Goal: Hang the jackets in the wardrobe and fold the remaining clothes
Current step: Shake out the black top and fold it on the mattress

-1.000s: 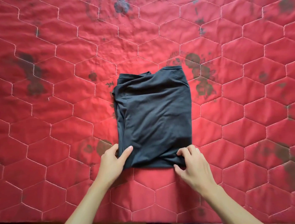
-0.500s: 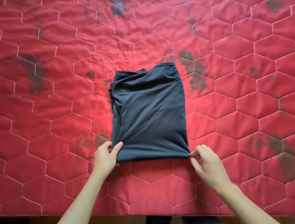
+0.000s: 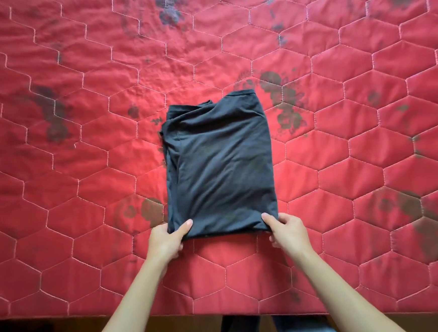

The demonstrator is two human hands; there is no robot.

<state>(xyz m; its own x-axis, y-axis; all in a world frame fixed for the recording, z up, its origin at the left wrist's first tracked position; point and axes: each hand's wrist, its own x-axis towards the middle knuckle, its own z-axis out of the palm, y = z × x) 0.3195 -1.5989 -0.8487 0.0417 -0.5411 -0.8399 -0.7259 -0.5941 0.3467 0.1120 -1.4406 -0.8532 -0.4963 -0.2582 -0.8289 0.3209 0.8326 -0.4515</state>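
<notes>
Pinched the near corners of the folded dark shirt (image 3: pixel 220 165), likely soft and floppy, with left hand (image 3: pixel 166 240) and right hand (image 3: pixel 289 229), by the front edge of the red quilt (image 3: pixel 81 155).

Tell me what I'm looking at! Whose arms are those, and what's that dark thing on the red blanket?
There is no machine here. A person wears a camera on their head, so you are looking down at their own arms. The left hand and the right hand each pinch a near corner of a dark folded garment, with the thumbs on top. It lies flat on a red quilt stitched in hexagons, with dark flower prints. The person is folding clothes.
</notes>
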